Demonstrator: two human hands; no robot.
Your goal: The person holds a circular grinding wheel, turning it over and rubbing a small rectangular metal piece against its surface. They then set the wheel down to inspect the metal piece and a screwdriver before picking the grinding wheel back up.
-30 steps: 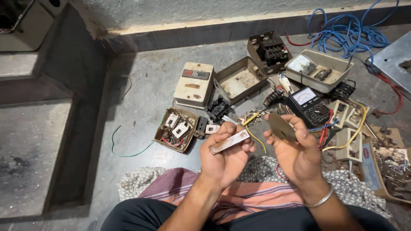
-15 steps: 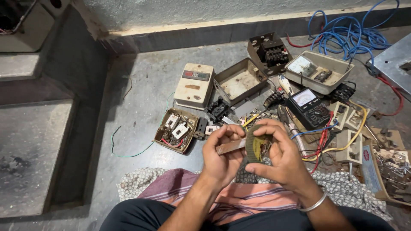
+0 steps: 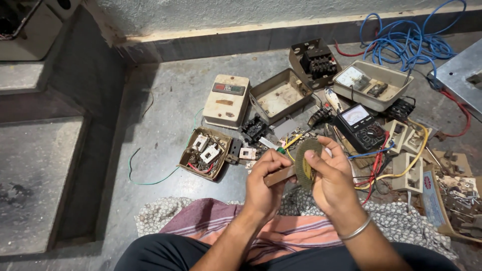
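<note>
My left hand grips a short flat brown metal strip that juts toward the right. My right hand pinches a piece of olive-green abrasive sheet, pressed against the end of the strip. Both hands are held together above my lap, over the patterned cloth. A metal bangle circles my right wrist.
Electrical parts lie on the grey floor ahead: a cream starter cover, an open metal box, a black contactor, a black multimeter, a tray with a meter, switch boxes, blue cable. A step rises at left.
My hands, apart one second ago with strip and abrasive sheet separate, have come together. The sheet is now pressed on the strip's end, tilted more upright than half a second ago.
</note>
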